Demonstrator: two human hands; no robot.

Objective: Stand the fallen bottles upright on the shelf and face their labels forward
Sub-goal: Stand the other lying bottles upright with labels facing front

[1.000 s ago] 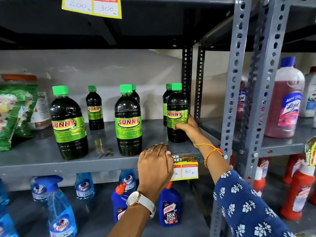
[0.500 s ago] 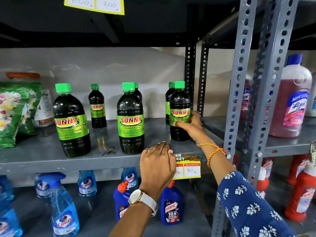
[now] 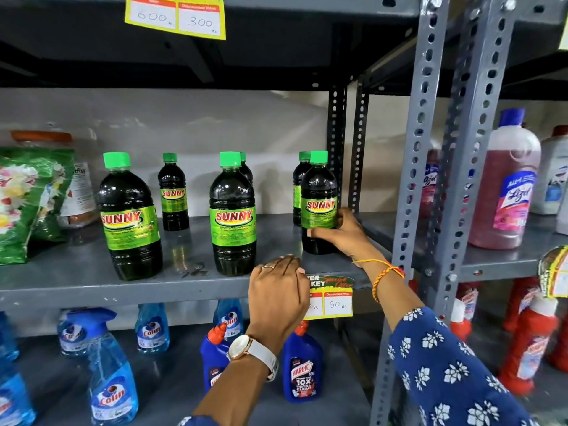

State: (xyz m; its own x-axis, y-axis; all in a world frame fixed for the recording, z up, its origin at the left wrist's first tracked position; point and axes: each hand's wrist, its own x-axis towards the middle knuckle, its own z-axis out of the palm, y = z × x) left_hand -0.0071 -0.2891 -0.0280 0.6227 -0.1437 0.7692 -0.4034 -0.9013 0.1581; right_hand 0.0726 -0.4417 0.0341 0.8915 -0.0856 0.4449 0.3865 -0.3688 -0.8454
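Note:
Several dark SUNNY bottles with green caps stand upright on the grey shelf [image 3: 76,284]. My right hand [image 3: 344,233] grips the small right-hand bottle [image 3: 319,192] low on its side; its label faces forward. Another small bottle [image 3: 299,179] stands right behind it. Two large bottles stand at the front left [image 3: 129,216] and centre [image 3: 232,213], labels forward. A small one [image 3: 172,192] stands at the back, and another is mostly hidden behind the centre bottle. My left hand [image 3: 276,290] rests over the shelf's front edge, fingers curled, holding nothing.
A green floral pouch [image 3: 27,201] and a jar [image 3: 76,192] sit at the shelf's left. Grey perforated uprights [image 3: 412,179] stand to the right, with pink Lizol bottles [image 3: 507,186] beyond. Blue Colin sprays [image 3: 110,379] and Harpic bottles [image 3: 302,370] fill the shelf below. A price tag [image 3: 330,299] hangs from the edge.
The small right-hand bottle has turned in my right hand so its label faces more squarely forward. My left hand has stayed on the shelf edge.

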